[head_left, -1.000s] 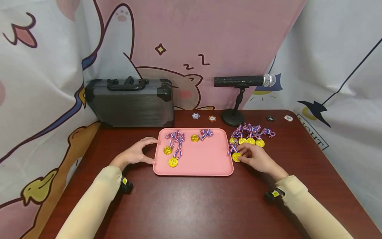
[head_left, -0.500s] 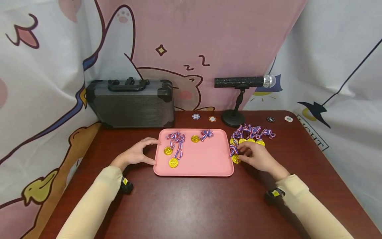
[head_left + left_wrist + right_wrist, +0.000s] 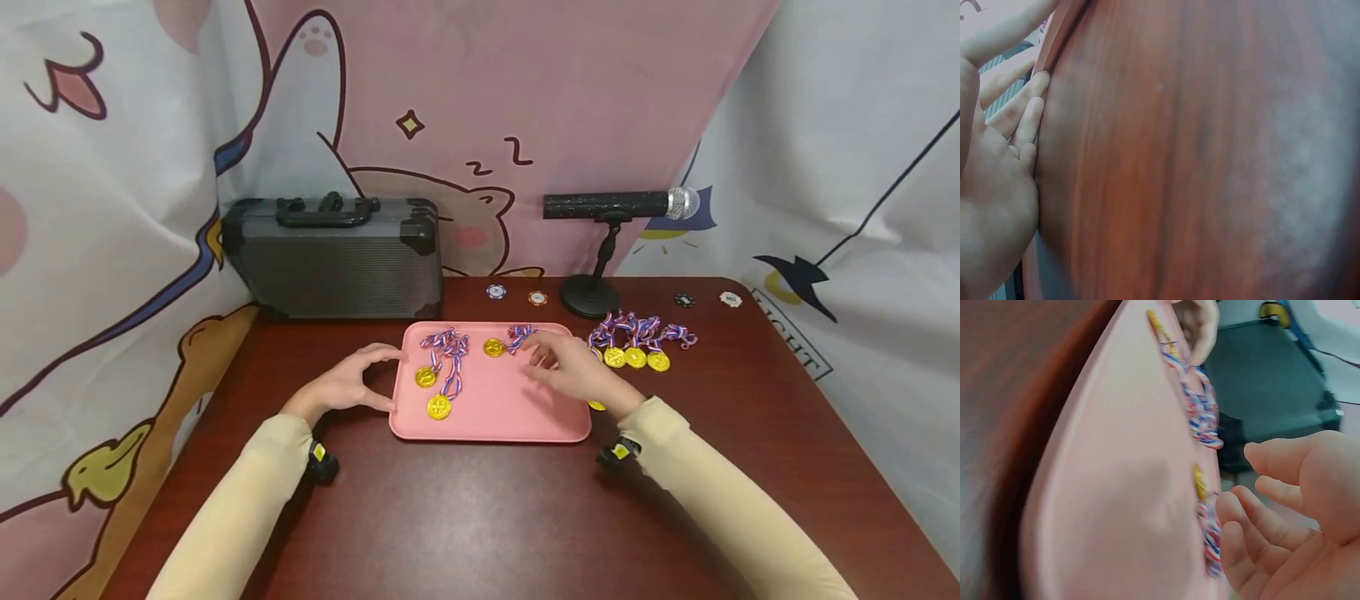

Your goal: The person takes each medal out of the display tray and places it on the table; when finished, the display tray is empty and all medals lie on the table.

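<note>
three medals (image 3: 439, 407) sit on the pink tray (image 3: 517, 425), i count. whereabouts?

two by its left edge, their striped ribbons (image 3: 457, 346) bunched toward the far-left corner. the third medal (image 3: 493, 347) lies near the middle of the far edge, its ribbon to the right.

and the left hand (image 3: 341, 383)?

at the tray's left edge, thumb and fingers spread, fingertips against the rim, gripping nothing.

what about the right hand (image 3: 572, 367)?

over the tray's right half, empty, fingers loosely bent, near the third medal's ribbon. whether it touches that ribbon, i can't tell.

any other medals?

five, just beyond the tray's right edge: four gathered toward its far-right corner, one mostly hidden by the right wrist.

and along the far edge of the surface (image 3: 480, 517)?

a dark case (image 3: 337, 267) at the left corner, four chips (image 3: 537, 297) spread out, and a microphone (image 3: 607, 204) on its stand (image 3: 590, 296) between them, two chips either side.
</note>
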`<state>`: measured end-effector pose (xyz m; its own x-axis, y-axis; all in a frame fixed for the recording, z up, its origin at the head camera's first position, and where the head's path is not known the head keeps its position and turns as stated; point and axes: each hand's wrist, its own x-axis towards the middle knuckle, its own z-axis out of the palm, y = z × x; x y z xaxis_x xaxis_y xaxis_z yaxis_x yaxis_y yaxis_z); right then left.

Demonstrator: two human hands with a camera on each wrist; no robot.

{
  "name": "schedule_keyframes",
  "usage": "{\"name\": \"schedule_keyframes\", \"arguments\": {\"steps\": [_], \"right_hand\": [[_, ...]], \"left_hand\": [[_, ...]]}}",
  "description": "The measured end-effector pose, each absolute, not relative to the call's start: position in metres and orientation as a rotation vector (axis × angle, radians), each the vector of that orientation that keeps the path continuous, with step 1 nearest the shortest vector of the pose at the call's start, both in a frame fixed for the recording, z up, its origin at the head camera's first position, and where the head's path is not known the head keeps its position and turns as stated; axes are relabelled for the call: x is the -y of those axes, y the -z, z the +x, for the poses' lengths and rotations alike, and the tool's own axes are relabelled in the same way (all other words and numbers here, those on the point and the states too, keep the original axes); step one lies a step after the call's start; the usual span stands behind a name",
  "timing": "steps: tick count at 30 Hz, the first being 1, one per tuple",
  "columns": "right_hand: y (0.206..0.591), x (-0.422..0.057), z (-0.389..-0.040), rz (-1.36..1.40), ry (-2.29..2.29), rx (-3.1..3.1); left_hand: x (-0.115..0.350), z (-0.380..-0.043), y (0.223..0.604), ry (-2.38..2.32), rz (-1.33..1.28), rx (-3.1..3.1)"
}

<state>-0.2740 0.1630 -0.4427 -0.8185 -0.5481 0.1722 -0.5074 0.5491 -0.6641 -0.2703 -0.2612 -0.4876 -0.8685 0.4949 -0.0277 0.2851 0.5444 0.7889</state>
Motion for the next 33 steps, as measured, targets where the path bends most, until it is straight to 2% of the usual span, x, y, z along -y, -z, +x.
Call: {"name": "schedule_keyframes", "arguments": {"steps": [12,33], "right_hand": [[0.469,-0.113,-0.311,-0.802,0.767,-2.759],[0.462,-0.116,-0.290,-0.972,0.649,-2.764]], "left_hand": [[0.258,-0.269,0.493,-1.251,0.649,-2.512],[0.263,-0.272,0.487,-1.245,0.666,-2.526]]}}
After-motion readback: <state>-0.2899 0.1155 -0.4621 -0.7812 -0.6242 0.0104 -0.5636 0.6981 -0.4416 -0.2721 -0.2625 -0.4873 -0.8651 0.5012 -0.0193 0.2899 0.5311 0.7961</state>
